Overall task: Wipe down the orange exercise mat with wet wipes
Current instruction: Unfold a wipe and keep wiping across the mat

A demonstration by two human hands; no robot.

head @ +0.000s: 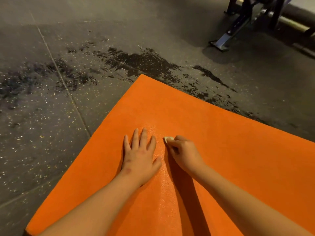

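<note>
The orange exercise mat (221, 142) lies on the floor and fills the lower right of the head view, with one corner pointing away from me. My left hand (140, 153) rests flat on the mat, fingers straight and spread. Just to its right, my right hand (183, 153) grips a small bunched white wet wipe (168, 139), which pokes out past the fingers and presses on the mat. A faint wet sheen runs down the mat between my two hands.
Dark speckled rubber floor (51, 116) surrounds the mat, with damp dark patches (139, 62) beyond the far corner. A metal frame of gym equipment (245, 19) stands at the top right, near a wall base.
</note>
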